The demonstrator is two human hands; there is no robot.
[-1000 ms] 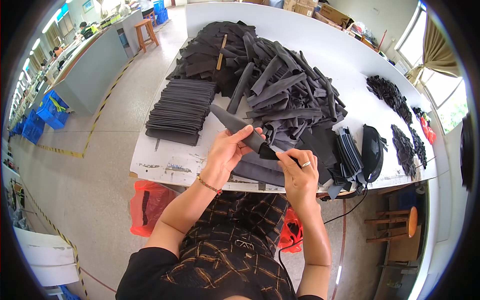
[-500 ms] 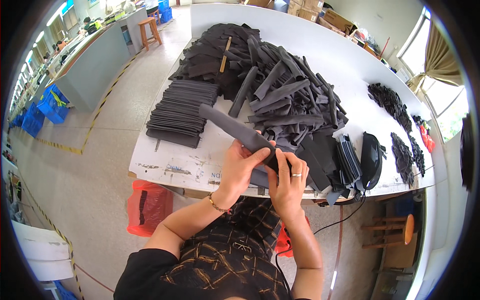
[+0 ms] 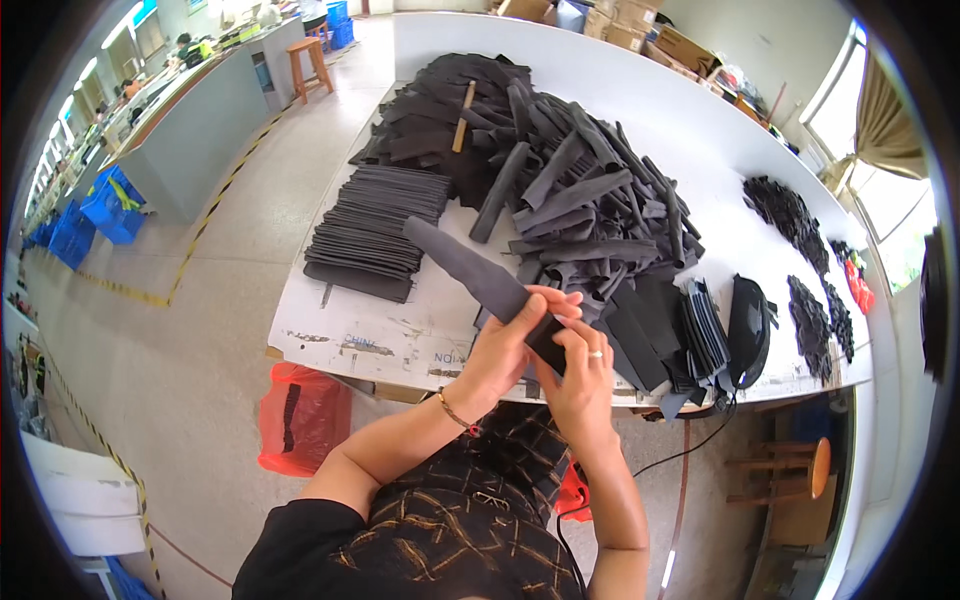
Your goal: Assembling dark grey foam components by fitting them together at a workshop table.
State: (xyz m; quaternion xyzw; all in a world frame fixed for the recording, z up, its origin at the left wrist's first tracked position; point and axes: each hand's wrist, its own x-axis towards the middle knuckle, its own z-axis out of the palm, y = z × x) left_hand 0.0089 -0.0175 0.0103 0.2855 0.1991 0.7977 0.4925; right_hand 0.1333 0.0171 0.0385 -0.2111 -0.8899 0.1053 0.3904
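the right hand (image 3: 580,375) has its fingers closed on the near, blacker end of a dark grey strip (image 3: 465,272); the left hand (image 3: 503,345), just beside, pinches it farther along. the strip lies above the near part of a white table (image 3: 400,340), its free tip slanting toward a neat stack of dark strips (image 3: 378,220). farther back, loose curled strips (image 3: 585,200) lie heaped beside flat dark pieces (image 3: 440,105), a wooden stick (image 3: 464,117) on top. cartons (image 3: 680,50) sit beyond the table.

Clock centre: held strip (image 3: 470,274). On the surface (image 3: 735,220): stack (image 3: 378,225), 10 o'clock; stick (image 3: 464,115) atop pile (image 3: 425,105), 12 o'clock; heap (image 3: 590,200), 2 o'clock. Off the surface: stool (image 3: 820,470), 4 o'clock; bag (image 3: 318,420), 8 o'clock.
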